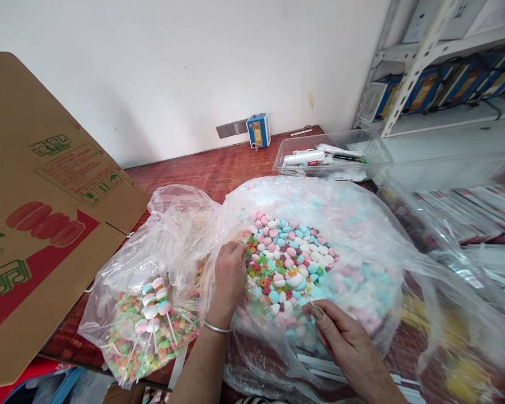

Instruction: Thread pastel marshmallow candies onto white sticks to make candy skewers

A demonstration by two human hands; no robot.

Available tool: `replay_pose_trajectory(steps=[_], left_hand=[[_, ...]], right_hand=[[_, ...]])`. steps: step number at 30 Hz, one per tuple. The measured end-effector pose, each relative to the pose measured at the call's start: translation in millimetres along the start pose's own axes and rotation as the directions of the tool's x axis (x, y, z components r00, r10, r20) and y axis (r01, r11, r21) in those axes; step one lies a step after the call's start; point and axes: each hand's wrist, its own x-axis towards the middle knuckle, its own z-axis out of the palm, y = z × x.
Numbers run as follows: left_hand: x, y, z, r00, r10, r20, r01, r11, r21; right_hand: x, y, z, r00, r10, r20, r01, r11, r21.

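Note:
A large clear plastic bag (320, 207) lies open in front of me, full of pink, white and blue marshmallows (290, 235) with small coloured gummy rings (267, 272) at its left side. My right hand (340, 336) pinches a thin white stick (310, 301); marshmallows and an orange piece (294, 279) lie at its far end, though I cannot tell which are threaded on. My left hand (230, 272) is at the bag's left edge beside the rings, fingers curled, their tips partly hidden. To the left, several finished marshmallow skewers (154, 306) rest on a bag of gummy rings (180, 331).
A cardboard box (46, 185) stands at left. Behind, a clear plastic bin (332, 157) holds pens and packets, near a small blue device (258, 132) by the wall. White sticks (320, 365) lie at the front edge. A metal shelf (421, 67) rises at right.

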Motion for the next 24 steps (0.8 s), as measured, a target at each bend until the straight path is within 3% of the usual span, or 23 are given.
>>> replay_pose_trajectory(steps=[7,13,16,18,20,22,24], left_hand=[[15.0,-4.7,11.9,0.998,0.058,0.037,-0.063,0.988,0.138],[9.9,1.4,7.1,0.996,0.087,0.008,-0.087,0.996,0.028],[2.8,13.7,1.3,1.0,-0.014,-0.026,0.008,0.978,-0.206],[-3.4,25.2,-1.1,0.982,-0.185,0.042,0.18,0.836,-0.519],[-9.3,37.2,-2.6,0.934,-0.303,0.187,0.334,0.563,-0.756],[-13.6,47.3,-3.8,0.891,-0.339,0.302,0.411,0.321,-0.853],[-16.1,54.1,-5.6,0.865,-0.338,0.371,0.451,0.198,-0.87]], right_hand=[[-0.9,0.2,1.1,1.0,0.008,0.008,-0.008,0.999,-0.031],[1.5,-5.2,5.9,0.999,-0.034,0.007,0.034,0.995,-0.09],[2.9,-7.3,9.3,0.999,-0.007,0.036,0.009,0.998,-0.065],[3.7,-9.9,11.7,0.999,0.004,0.053,-0.001,0.998,-0.058],[4.3,-14.1,13.9,0.998,0.0,0.06,0.004,0.998,-0.067],[4.7,-18.9,15.6,0.998,-0.009,0.063,0.014,0.997,-0.079],[4.7,-22.9,16.6,0.998,-0.01,0.065,0.015,0.997,-0.081]])
